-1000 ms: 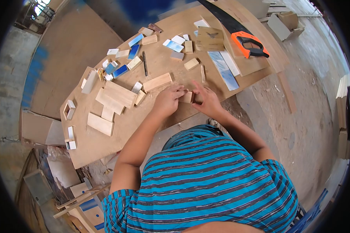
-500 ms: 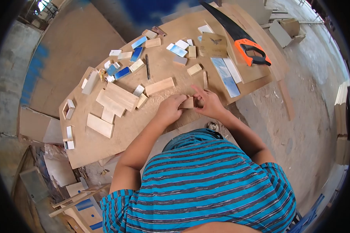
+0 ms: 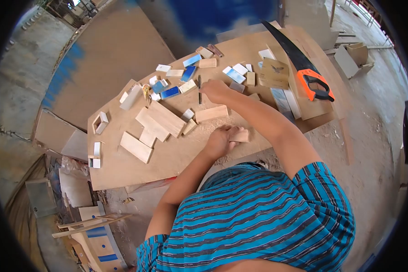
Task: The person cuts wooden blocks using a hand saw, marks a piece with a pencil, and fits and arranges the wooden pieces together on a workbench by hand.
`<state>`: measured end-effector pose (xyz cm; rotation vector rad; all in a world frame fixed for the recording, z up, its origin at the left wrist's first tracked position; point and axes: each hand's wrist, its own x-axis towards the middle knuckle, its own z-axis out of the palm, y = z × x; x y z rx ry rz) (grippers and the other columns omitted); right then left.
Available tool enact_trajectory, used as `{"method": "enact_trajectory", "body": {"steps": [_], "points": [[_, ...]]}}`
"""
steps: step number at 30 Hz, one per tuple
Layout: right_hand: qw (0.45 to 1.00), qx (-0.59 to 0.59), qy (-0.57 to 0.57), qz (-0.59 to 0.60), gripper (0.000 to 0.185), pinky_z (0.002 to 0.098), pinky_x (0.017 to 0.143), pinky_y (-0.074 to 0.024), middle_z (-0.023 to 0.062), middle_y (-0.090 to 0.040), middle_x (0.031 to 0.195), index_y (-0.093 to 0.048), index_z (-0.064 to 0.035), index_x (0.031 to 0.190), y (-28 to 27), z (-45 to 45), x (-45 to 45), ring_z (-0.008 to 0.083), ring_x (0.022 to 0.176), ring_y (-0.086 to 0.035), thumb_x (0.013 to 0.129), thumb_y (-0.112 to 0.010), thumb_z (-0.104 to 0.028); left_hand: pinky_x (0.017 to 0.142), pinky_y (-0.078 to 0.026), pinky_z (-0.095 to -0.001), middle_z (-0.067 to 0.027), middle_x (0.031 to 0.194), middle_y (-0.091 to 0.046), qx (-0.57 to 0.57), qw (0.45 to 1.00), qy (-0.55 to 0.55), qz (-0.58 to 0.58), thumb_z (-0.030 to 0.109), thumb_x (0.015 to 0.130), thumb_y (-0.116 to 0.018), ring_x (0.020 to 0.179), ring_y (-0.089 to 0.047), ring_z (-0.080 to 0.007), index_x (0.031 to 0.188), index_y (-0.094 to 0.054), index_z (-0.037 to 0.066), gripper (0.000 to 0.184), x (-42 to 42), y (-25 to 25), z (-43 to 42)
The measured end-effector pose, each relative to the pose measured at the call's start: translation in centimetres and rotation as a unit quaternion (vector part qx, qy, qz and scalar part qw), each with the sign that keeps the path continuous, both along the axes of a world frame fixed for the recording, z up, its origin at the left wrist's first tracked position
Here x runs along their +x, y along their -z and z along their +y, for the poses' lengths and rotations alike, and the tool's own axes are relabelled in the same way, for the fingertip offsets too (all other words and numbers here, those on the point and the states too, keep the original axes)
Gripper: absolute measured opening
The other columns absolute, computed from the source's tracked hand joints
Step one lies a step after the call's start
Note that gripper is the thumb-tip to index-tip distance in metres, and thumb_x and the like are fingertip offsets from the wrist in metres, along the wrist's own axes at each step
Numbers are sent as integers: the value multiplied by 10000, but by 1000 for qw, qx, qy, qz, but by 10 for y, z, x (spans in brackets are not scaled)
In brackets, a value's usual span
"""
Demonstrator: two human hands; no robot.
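Note:
My left hand [image 3: 221, 141] is closed around a small pale wooden block [image 3: 243, 136] near the table's front edge; the block's right end sticks out past the fingers. Stretched across the table, my right hand [image 3: 215, 91] has its bunched fingers at a dark, thin pencil [image 3: 200, 97], which lies on the tabletop. The fingertips are partly hidden by the hand. Between the two hands lies a longer wooden block [image 3: 211, 114] with sawdust around it.
A handsaw [image 3: 313, 85] with an orange handle lies at the right, beside a sheet of sandpaper [image 3: 274, 73]. Flat boards [image 3: 159, 120] and several white, blue and bare blocks [image 3: 171, 93] are spread over the table [image 3: 109, 177].
My right hand has left the block and reached forward and left to the pencil. My left hand keeps the block. The whole view has shifted, with the table lower and farther right.

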<state>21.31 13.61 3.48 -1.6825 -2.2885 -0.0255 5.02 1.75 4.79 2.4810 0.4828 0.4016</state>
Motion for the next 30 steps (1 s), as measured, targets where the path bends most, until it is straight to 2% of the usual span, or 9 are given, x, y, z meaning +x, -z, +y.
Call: {"method": "enact_trajectory", "body": {"steps": [6, 9, 10, 13, 16, 19, 21, 23, 30], "points": [[996, -9, -71, -56, 205, 395, 803, -529, 102, -631, 1076, -674, -86, 970, 2, 19, 2, 283, 1019, -586, 815, -540, -83, 856, -513, -394, -136, 1066, -659, 0, 1000, -6, -5, 70, 660, -763, 969, -619, -334, 1160, -630, 93, 518, 0, 5, 1], [986, 100, -102, -89, 177, 414, 775, -533, 100, -647, 1000, -691, -56, 860, 3, 16, 9, 287, 976, -609, 829, -530, -123, 854, -516, -391, -133, 1066, -661, -3, 1000, -6, -6, 69, 660, -762, 976, -621, -328, 1165, -628, 96, 522, 1, 6, 1], [987, 100, -100, -78, 178, 411, 781, -534, 89, -628, 1082, -684, -40, 851, 4, 14, 11, 292, 980, -610, 829, -527, -121, 853, -518, -390, -132, 1065, -661, 0, 1000, -3, -7, 69, 660, -762, 978, -622, -325, 1166, -627, 98, 525, 0, 6, 2], [990, -4, -72, -124, 159, 415, 772, -534, 103, -626, 1094, -672, -39, 850, 0, 6, 13, 300, 984, -610, 821, -531, -105, 850, -521, -385, -131, 1063, -662, 2, 1000, 0, -15, 60, 656, -762, 979, -624, -323, 1168, -625, 99, 531, 1, 7, 3], [998, 58, 12, 20, 143, 424, 738, -526, 147, -647, 979, -637, -25, 862, -17, -27, 29, 294, 930, -628, 791, -562, -124, 845, -524, -378, -126, 1060, -664, -24, 1000, 5, -7, 38, 652, -752, 981, -629, -313, 1166, -624, 109, 535, 3, 6, 4], [958, 115, 135, 226, 173, 428, 653, -507, 178, -636, 813, -590, -17, 875, -58, -96, 44, 306, 780, -645, 743, -594, -129, 827, -526, -377, -118, 1064, -663, -31, 999, -12, 0, 21, 648, -745, 973, -635, -303, 1160, -624, 126, 536, 2, 7, 3], [901, 118, 165, 384, 99, 307, 526, -435, 65, -541, 644, -536, -11, 810, -49, -139, 55, 129, 551, -531, 749, -593, -64, 818, -528, -376, -115, 1056, -662, -43, 999, -12, -6, 15, 645, -742, 966, -636, -300, 1156, -622, 135, 538, 1, 12, 4], [871, 86, 206, 438, 57, 246, 520, -381, 38, -503, 652, -538, -14, 808, -55, -185, 56, 66, 562, -455, 767, -578, -13, 813, -530, -373, -114, 1048, -660, -43, 999, -7, -10, 10, 644, -740, 960, -637, -298, 1153, -621, 140, 539, 2, 13, 6], [860, 141, 219, 440, 40, 289, 481, -382, 85, -540, 649, -569, -19, 802, -36, -246, 30, 173, 505, -485, 779, -601, -25, 890, -498, -369, -90, 1104, -657, -45, 998, -4, 32, 28, 648, -737, 1033, -605, -288, 1145, -630, 104, 514, 2, -3, 3]]}}
